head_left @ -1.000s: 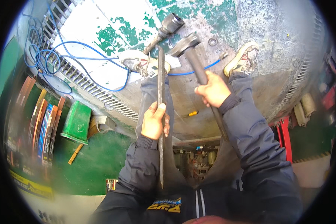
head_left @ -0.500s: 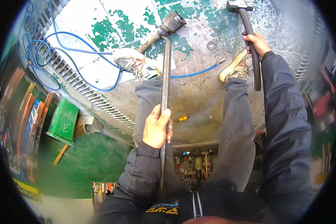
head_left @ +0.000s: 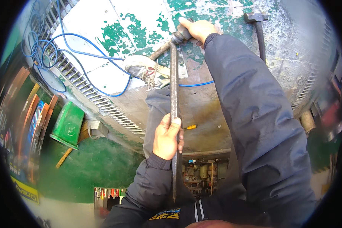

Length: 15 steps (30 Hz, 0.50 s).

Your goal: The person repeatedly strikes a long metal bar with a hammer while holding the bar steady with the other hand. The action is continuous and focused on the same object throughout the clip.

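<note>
A long dark steel bar [head_left: 174,83] runs straight away from me over a big worn metal housing [head_left: 216,98] with flaking green and white paint. My left hand [head_left: 167,138] grips the bar at its middle. My right hand [head_left: 197,28] is closed over the thick socket-like head [head_left: 178,37] at the bar's far end, where a second angled rod meets it. A dark hammer [head_left: 259,34] lies by itself on the housing, to the right of my right arm. My shoe [head_left: 144,68] rests just left of the bar.
A blue cable [head_left: 83,53] loops over the housing and its ribbed grille [head_left: 87,91]. A small yellow-handled screwdriver [head_left: 191,127] lies near my left hand. Down on the green floor stands a green box [head_left: 68,123]. An open bay with wiring [head_left: 201,174] sits under the housing's edge.
My right hand raised the hammer, then let it go on the housing at the upper right and moved onto the bar's far head. My left hand kept its hold on the bar.
</note>
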Motion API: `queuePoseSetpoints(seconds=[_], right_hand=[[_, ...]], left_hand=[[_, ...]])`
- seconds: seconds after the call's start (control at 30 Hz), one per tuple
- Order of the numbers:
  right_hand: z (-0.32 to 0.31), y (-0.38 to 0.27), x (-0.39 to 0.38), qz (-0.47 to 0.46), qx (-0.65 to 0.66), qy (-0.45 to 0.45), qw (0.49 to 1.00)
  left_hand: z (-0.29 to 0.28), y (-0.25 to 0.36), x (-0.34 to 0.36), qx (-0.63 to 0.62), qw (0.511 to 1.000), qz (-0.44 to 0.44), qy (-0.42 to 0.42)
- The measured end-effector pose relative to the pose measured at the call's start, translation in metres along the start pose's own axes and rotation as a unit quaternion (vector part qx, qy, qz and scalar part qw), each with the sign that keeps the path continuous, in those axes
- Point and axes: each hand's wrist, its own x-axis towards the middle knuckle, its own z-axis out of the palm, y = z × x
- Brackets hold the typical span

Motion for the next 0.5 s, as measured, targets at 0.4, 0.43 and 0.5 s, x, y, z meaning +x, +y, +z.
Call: queuePoseSetpoints(seconds=[0.4,0.43,0.5], right_hand=[[-0.051,0.073,0.005,-0.066,0.274,-0.055,0.958],[-0.063,0.080,0.003,-0.089,0.249,-0.056,0.963],[-0.079,0.089,-0.001,-0.070,0.193,-0.046,0.978]], left_hand=[[0.016,0.002,-0.001,-0.001,1.000,0.004,-0.019],[0.019,0.003,-0.001,-0.009,1.000,-0.001,-0.021],[0.026,0.006,-0.001,-0.011,1.000,-0.004,-0.023]])
